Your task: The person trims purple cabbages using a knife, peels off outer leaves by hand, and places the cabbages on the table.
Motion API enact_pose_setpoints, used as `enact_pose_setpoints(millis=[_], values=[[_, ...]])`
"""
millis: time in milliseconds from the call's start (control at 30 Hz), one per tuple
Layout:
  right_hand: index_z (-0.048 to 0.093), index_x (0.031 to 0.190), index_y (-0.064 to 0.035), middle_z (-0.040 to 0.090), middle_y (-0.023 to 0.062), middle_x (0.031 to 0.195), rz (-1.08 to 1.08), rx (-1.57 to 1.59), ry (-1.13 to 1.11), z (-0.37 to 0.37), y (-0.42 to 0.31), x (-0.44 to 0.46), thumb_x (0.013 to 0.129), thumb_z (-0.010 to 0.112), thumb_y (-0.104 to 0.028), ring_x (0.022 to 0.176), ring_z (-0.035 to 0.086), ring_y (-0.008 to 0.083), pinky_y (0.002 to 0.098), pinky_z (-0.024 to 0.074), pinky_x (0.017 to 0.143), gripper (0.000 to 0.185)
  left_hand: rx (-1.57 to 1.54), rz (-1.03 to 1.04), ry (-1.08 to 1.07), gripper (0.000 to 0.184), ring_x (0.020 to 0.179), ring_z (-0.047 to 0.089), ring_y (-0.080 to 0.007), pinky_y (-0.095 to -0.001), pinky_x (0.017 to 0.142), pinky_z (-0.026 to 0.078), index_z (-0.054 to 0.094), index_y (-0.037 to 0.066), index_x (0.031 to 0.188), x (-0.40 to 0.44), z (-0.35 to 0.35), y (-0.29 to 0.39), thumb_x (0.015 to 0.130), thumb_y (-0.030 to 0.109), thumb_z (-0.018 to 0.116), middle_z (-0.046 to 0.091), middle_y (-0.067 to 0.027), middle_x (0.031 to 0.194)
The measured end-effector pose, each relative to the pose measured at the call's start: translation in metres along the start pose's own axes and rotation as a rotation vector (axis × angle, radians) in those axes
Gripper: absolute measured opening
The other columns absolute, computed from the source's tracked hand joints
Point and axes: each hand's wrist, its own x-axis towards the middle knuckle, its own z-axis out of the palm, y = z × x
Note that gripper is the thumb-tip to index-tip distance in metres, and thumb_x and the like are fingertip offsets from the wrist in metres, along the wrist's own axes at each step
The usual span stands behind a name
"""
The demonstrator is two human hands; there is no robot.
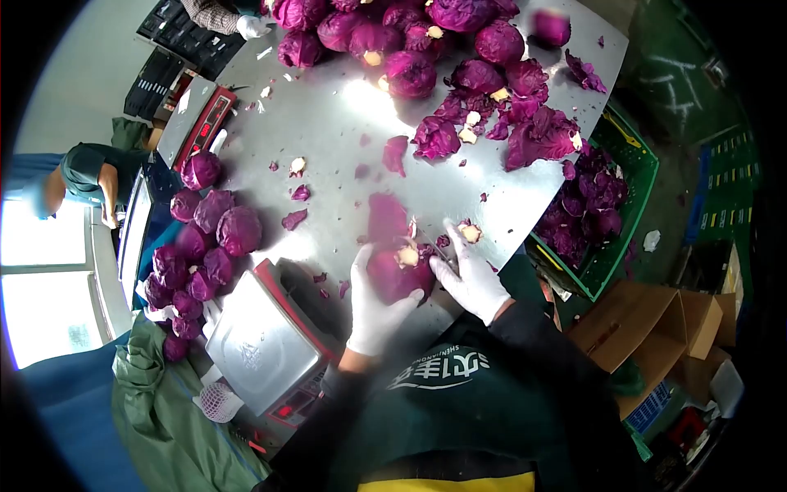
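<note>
In a white glove, my left hand [373, 307] is wrapped round the near left side of a red cabbage [392, 277], whose pale cut stem faces up. My right hand [474, 283], gloved too, is at the cabbage's right side, its fingers closed on a thin knife [443, 257] that is partly hidden and blurred. Beyond the cabbage, a loose purple leaf [387, 215] is smeared by motion. A cut-off stem piece [470, 232] lies on the metal table [328, 148] just past my right fingertips.
Red cabbages [410, 74] are heaped at the far side, near trimmed leaves [541, 139]. More cabbages [238, 230] line the left edge, by a weighing scale [266, 340]. A green crate [648, 184] holds purple leaves on the right. Another person's gloved hand [252, 27] shows at top left.
</note>
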Motion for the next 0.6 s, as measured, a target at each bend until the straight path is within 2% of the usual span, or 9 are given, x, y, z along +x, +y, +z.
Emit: enact_pose_setpoints(millis=[33, 100, 133, 200, 267, 300, 367, 467, 600], values=[[0.047, 0.136, 0.0004, 0.065, 0.0269, 0.106, 0.051, 0.053, -0.009, -0.013, -0.014, -0.006, 0.092, 0.061, -0.022, 0.096, 0.065, 0.0402, 0.0426, 0.052, 0.082, 0.051, -0.019, -0.088, -0.024, 0.107, 0.13, 0.044, -0.0257, -0.0382, 0.109, 0.038, 0.024, 0.002, 0.15, -0.002, -0.003, 0.008, 0.064, 0.01, 0.087, 0.042, -0.0159, 0.141], [0.048, 0.134, -0.0001, 0.064, 0.0249, 0.107, -0.03, 0.008, -0.044, -0.014, 0.009, -0.017, 0.091, 0.062, -0.018, 0.099, 0.063, 0.0405, 0.0418, 0.0516, 0.085, 0.049, 0.2, -0.035, -0.042, 0.102, 0.131, 0.044, -0.032, -0.0408, 0.11, 0.037, 0.031, 0.005, 0.148, -0.005, -0.006, 0.018, 0.064, 0.015, 0.086, 0.045, -0.0197, 0.139], [0.05, 0.134, -0.0051, 0.066, 0.0193, 0.1, -0.115, 0.009, -0.008, -0.02, 0.002, -0.023, 0.091, 0.061, -0.016, 0.088, 0.065, 0.0385, 0.0415, 0.0541, 0.076, 0.046, 0.29, 0.006, -0.045, 0.101, 0.131, 0.044, -0.0341, -0.0416, 0.11, 0.037, 0.032, 0.006, 0.148, -0.004, -0.004, 0.023, 0.064, 0.017, 0.086, 0.045, -0.0209, 0.138], [0.052, 0.133, -0.0093, 0.065, 0.0155, 0.096, -0.193, -0.132, -0.012, -0.031, -0.009, -0.036, 0.091, 0.06, -0.016, 0.078, 0.066, 0.0357, 0.0406, 0.0545, 0.067, 0.043, 0.384, 0.013, -0.051, 0.097, 0.131, 0.042, -0.041, -0.0444, 0.111, 0.035, 0.035, 0.008, 0.148, 0.001, 0.001, 0.036, 0.065, 0.023, 0.084, 0.045, -0.0247, 0.138], [0.053, 0.134, -0.0176, 0.064, 0.0096, 0.088, -0.302, -0.184, 0.077, -0.028, -0.006, -0.044, 0.092, 0.06, -0.017, 0.061, 0.063, 0.0314, 0.0396, 0.0524, 0.053, 0.043, 0.422, 0.039, -0.059, 0.097, 0.132, 0.043, -0.0393, -0.0436, 0.111, 0.036, 0.034, 0.007, 0.148, 0.007, 0.004, 0.033, 0.066, 0.022, 0.084, 0.045, -0.0242, 0.139], [0.054, 0.132, -0.0129, 0.062, 0.0101, 0.083, -0.307, -0.27, 0.051, -0.027, -0.004, -0.049, 0.092, 0.06, -0.02, 0.06, 0.062, 0.031, 0.04, 0.051, 0.051, 0.041, 0.44, 0.055, -0.063, 0.097, 0.132, 0.043, -0.0384, -0.0431, 0.11, 0.036, 0.034, 0.006, 0.149, 0.012, 0.005, 0.03, 0.066, 0.022, 0.083, 0.044, -0.024, 0.14], [0.05, 0.134, -0.0046, 0.068, 0.0119, 0.096, -0.208, -0.332, -0.067, -0.033, -0.013, -0.057, 0.091, 0.062, -0.014, 0.074, 0.068, 0.03, 0.0368, 0.0562, 0.062, 0.045, 0.398, 0.05, -0.046, 0.095, 0.13, 0.046, -0.0351, -0.0405, 0.108, 0.038, 0.034, 0.001, 0.147, 0.014, 0.006, 0.02, 0.068, 0.021, 0.083, 0.046, -0.0233, 0.138], [0.053, 0.109, -0.0038, 0.061, 0.0114, 0.08, -0.159, -0.471, -0.146, -0.033, -0.025, -0.051, 0.094, 0.056, -0.018, 0.064, 0.064, 0.0306, 0.0399, 0.052, 0.053, 0.021, 0.369, 0.033, -0.047, 0.094, 0.124, 0.051, -0.0335, -0.0398, 0.105, 0.041, 0.033, -0.004, 0.145, 0.018, 0.007, 0.015, 0.07, 0.022, 0.082, 0.048, -0.0211, 0.134], [0.051, 0.091, -0.0069, 0.057, 0.0103, 0.072, -0.117, -0.61, -0.167, -0.023, -0.011, -0.042, 0.098, 0.045, -0.02, 0.052, 0.062, 0.0261, 0.0379, 0.0484, 0.044, 0.015, 0.457, -0.019, -0.125, 0.092, 0.12, 0.051, -0.0337, -0.0409, 0.104, 0.041, 0.034, -0.003, 0.144, 0.025, 0.004, 0.028, 0.07, 0.022, 0.082, 0.049, -0.0207, 0.13]])
